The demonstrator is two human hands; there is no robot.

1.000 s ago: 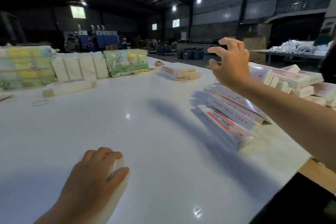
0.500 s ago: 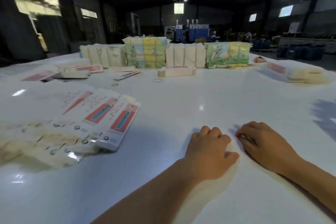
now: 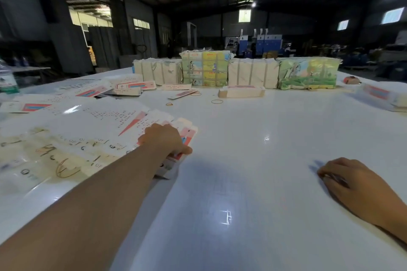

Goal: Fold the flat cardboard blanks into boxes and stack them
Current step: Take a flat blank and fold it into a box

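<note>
Large glossy white worktop [image 3: 253,160], filling most of view, dim warehouse behind. Row of four strapped bundles of flat card along far edge: plain white bundle [image 3: 157,71], yellow-green printed bundle [image 3: 204,68], second plain white bundle [image 3: 253,72], green picture-printed bundle [image 3: 307,72], side by side, touching. Fanned spread of flat white cardboard blanks with red-blue stripe print [image 3: 92,130] on left half of worktop, overlapping, nearest ones blurred. More loose blanks [image 3: 130,86] farther back left. Small stack of white cartons [image 3: 241,91] in front of bundles; another blurred stack [image 3: 383,97] at right edge. Left hand [image 3: 164,139] stretched out over right end of fanned spread, pressing on top blank [image 3: 187,135], fingers curled down, thumb at blank's near edge; real pinch or not, cannot tell. Right hand [image 3: 350,182] resting on bare worktop at right, well apart from blanks, fingers loosely curled, holding nothing. Tan rubber bands [image 3: 217,101] scattered mid-worktop.
</note>
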